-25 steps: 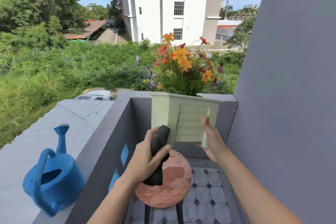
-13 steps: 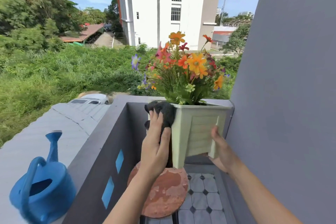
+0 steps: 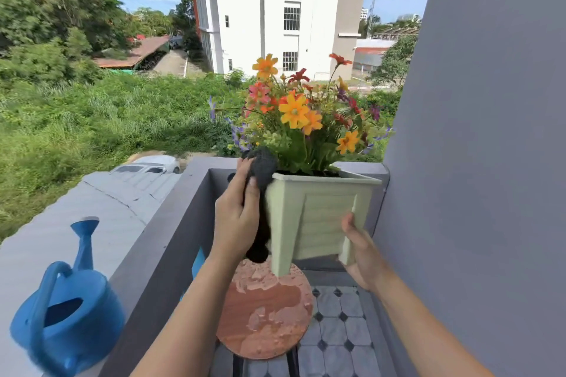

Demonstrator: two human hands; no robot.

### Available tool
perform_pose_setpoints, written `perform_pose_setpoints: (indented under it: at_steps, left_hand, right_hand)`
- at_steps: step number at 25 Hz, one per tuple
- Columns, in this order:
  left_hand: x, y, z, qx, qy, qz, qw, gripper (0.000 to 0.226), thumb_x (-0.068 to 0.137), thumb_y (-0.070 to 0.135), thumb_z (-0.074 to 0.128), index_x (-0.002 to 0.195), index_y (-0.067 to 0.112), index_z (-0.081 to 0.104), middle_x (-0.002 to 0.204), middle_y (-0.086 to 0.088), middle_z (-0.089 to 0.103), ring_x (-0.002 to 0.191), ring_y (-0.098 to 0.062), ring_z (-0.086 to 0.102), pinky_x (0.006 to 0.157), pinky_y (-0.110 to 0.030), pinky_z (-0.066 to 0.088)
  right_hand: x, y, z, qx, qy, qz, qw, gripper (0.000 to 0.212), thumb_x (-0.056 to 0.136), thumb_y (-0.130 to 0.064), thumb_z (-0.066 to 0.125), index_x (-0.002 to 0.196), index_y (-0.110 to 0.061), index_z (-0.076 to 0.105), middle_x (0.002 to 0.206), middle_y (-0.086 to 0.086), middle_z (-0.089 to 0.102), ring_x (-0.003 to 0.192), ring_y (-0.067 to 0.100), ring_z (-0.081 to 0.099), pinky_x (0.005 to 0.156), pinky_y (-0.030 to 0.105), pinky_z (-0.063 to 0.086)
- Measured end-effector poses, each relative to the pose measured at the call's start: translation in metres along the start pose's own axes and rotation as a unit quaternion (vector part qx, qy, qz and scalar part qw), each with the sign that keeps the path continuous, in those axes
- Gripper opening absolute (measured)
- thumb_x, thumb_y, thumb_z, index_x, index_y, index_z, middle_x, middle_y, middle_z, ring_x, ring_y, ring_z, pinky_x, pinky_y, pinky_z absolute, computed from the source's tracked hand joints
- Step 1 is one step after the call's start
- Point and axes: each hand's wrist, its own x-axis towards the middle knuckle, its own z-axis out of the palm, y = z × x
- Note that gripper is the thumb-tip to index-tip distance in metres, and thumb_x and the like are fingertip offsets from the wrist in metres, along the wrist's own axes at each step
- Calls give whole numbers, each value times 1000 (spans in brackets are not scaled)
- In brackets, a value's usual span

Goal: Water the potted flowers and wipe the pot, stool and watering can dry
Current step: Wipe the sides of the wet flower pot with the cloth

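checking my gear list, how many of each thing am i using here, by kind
watering can: 1
flower pot: 1
dark cloth: 1
round stool: 1
total: 4

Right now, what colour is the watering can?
Blue; the watering can shows clearly in the head view, lower left.

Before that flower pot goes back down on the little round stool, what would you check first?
1. Right hand supports the pot at its lower corner: ok.
2. Left hand presses the dark cloth on the pot's side: ok.
3. Stool top dry: not ok, droplets show.
4. Pot level: not ok, it tilts, lifted off the stool.
5. Pot underside dry: cannot tell.
6. Blue watering can out of the way on the ledge: ok.
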Motion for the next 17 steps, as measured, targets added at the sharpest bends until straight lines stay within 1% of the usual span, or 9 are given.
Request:
perform_pose_setpoints:
  at_steps: [1, 2, 3, 4, 5, 6, 10, 14, 17]
  left_hand:
    - [5, -4, 0, 2, 8, -33, 999, 44, 95, 30, 37, 136, 20, 48, 135, -5, 57, 127, -18, 49, 101, -30, 38]
    - [9, -6, -1, 0, 17, -68, 998, 42, 97, 32, 36, 137, 23, 47, 133, -1, 58, 125, -20, 50, 97, -31, 39]
    - [13, -8, 0, -3, 24, -108, 994, 41, 99, 32, 35, 139, 26, 44, 133, 2, 57, 125, -20, 49, 94, -29, 37]
    - [15, -7, 2, -5, 25, -151, 988, 41, 100, 32, 33, 140, 26, 42, 136, 1, 54, 127, -21, 46, 92, -29, 33]
    - [14, -7, 4, 5, 14, -194, 981, 41, 101, 32, 30, 139, 24, 43, 139, -1, 52, 129, -23, 43, 91, -30, 30]
    - [10, -9, 8, 26, -3, -231, 972, 41, 101, 32, 29, 135, 20, 47, 140, -5, 51, 130, -26, 41, 89, -31, 28]
    - [-15, -26, 24, 14, -35, -280, 959, 38, 98, 37, 31, 96, 10, 58, 102, -6, 66, 103, -30, 55, 83, -41, 40]
    - [-24, -26, 32, 13, -53, -285, 957, 48, 90, 58, 24, 75, 22, 52, 80, 5, 61, 82, -20, 50, 82, -42, 40]
    - [-36, -32, 42, 37, -21, -210, 977, 41, 85, 57, 23, 58, 28, 33, 55, 11, 43, 58, -9, 35, 65, -40, 33]
  right_hand:
    - [-1, 2, 0, -6, 4, -9, 1000, 118, 56, -79, 67, 108, 20, 27, 128, 44, 26, 115, 12, 18, 115, 43, 21]
    - [1, 7, -2, -5, 5, -13, 1000, 113, 59, -78, 65, 104, 19, 29, 125, 44, 21, 103, 16, 38, 114, 44, 23]
    - [0, 7, 1, -9, 11, -11, 1000, 106, 62, -77, 64, 98, 18, 33, 124, 44, 19, 127, 33, 8, 114, 46, 24]
    - [0, 6, 3, 0, 13, -12, 1000, 98, 63, -75, 65, 94, 14, 39, 120, 44, 20, 115, 59, 31, 114, 47, 23]
    - [0, 6, 5, 8, 17, -13, 1000, 93, 63, -73, 68, 96, 11, 44, 115, 2, 18, 116, 56, 34, 114, 47, 24]
    - [0, 7, 7, 13, 25, -5, 1000, 94, 63, -69, 70, 102, 12, 45, 99, 4, 51, 111, 49, 45, 113, 44, 28]
    - [9, 10, 6, -48, 54, -28, 997, 83, 50, -78, 71, 106, -17, 60, 99, -9, 70, 99, 6, 65, 95, 40, 50]
    - [17, 13, -4, -113, 70, -65, 989, 43, 73, -67, 61, 89, -28, 53, 86, -9, 58, 85, -11, 61, 75, 10, 49]
    - [23, 16, -12, -163, 37, -67, 984, 77, 56, -85, 55, 99, -22, 55, 95, -2, 61, 85, -9, 63, 63, 8, 50]
